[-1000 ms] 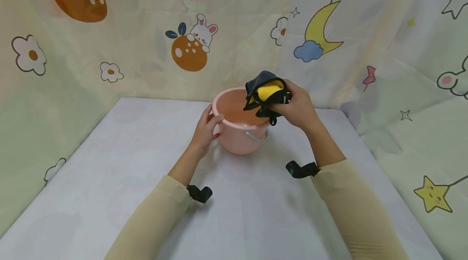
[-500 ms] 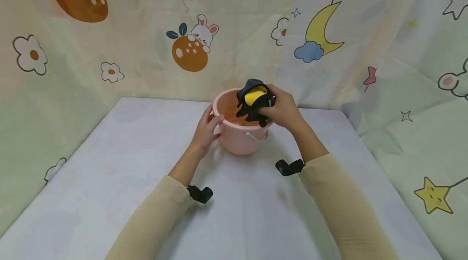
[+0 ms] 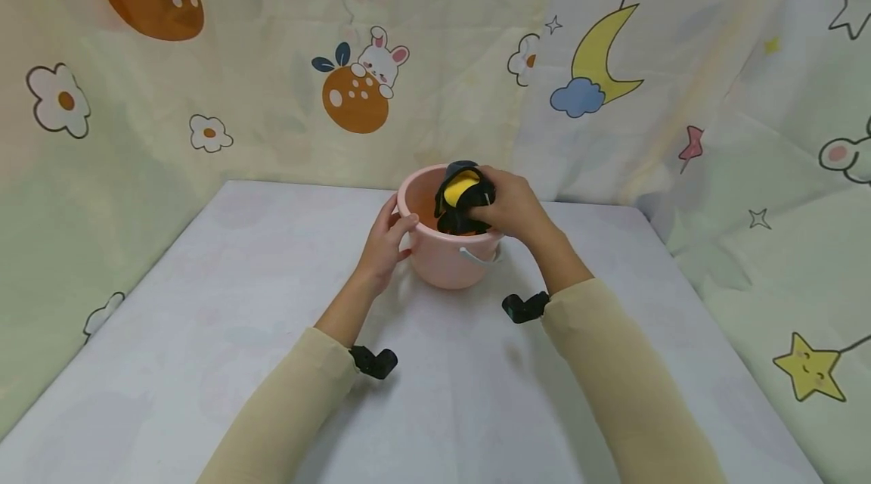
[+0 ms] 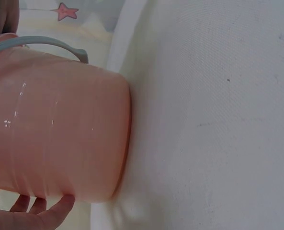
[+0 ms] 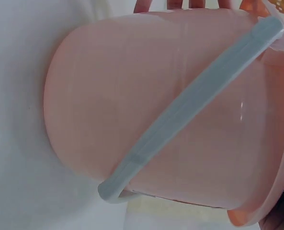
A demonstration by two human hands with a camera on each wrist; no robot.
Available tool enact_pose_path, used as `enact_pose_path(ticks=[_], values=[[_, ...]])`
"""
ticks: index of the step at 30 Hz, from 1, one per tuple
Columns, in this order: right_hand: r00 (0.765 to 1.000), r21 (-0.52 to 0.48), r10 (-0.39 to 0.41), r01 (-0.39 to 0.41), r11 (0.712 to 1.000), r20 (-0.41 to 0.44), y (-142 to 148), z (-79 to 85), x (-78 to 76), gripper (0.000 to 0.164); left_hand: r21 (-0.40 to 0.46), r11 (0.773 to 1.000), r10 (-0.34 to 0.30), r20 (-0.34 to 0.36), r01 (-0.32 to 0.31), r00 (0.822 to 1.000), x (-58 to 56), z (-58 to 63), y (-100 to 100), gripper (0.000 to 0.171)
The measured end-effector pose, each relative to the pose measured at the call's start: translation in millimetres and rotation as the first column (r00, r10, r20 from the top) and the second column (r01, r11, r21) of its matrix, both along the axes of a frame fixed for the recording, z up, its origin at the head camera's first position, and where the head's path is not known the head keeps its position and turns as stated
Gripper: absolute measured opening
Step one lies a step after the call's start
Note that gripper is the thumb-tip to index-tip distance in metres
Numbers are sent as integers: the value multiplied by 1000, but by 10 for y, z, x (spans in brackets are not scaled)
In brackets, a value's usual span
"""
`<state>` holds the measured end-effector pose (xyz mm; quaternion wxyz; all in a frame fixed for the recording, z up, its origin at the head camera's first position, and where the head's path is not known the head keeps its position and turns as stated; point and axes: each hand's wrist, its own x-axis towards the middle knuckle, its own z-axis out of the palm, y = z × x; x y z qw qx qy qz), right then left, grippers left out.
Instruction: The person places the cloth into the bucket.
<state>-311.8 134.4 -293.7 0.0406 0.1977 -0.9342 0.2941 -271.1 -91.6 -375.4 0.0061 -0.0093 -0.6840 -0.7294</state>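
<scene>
A pink bucket (image 3: 445,261) stands upright near the back of the table. My left hand (image 3: 381,246) grips its left side, thumb over the rim and fingers against the wall; those fingers (image 4: 55,213) show at the bottom of the left wrist view. At the bucket's mouth, my right hand (image 3: 513,204) holds a bundled black cloth item (image 3: 461,193) with a yellow inside, its lower part hidden behind the rim. Its exact kind cannot be made out. The bucket's grey handle (image 5: 189,108) hangs down along the wall in the right wrist view.
A white-covered table (image 3: 224,318) lies under both forearms. Behind it hangs a printed curtain (image 3: 449,53) with rabbits, flowers and a moon. A small black camera (image 3: 374,363) is worn on the left wrist and another camera (image 3: 525,308) on the right.
My right hand has moved left and down with the black cloth item, from above the bucket's right rim into its mouth. The left hand has kept its hold on the bucket.
</scene>
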Motion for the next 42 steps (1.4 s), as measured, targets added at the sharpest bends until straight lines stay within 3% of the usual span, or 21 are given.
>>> enact_pose_path(ticks=[5,14,20,27,42], values=[[999,141,11,-18,990,48,-83,30,-34,74,-6,1000,-14,1,14,1000,2,-4,4,71],[994,264,33,-59,963,101,-226,29,-132,72,16,1000,2,-6,-1,1000,-2,-2,0,69],[986,270,36,-80,960,165,-287,1,-175,66,-3,1000,-7,0,7,1000,-2,-12,-4,68],[987,318,88,-128,939,138,-305,-12,-206,69,-8,1000,-6,-15,6,1000,5,-7,-11,68],[974,297,132,-183,937,184,-296,32,-199,64,-18,1000,-6,1,6,1000,-26,-17,-12,69]])
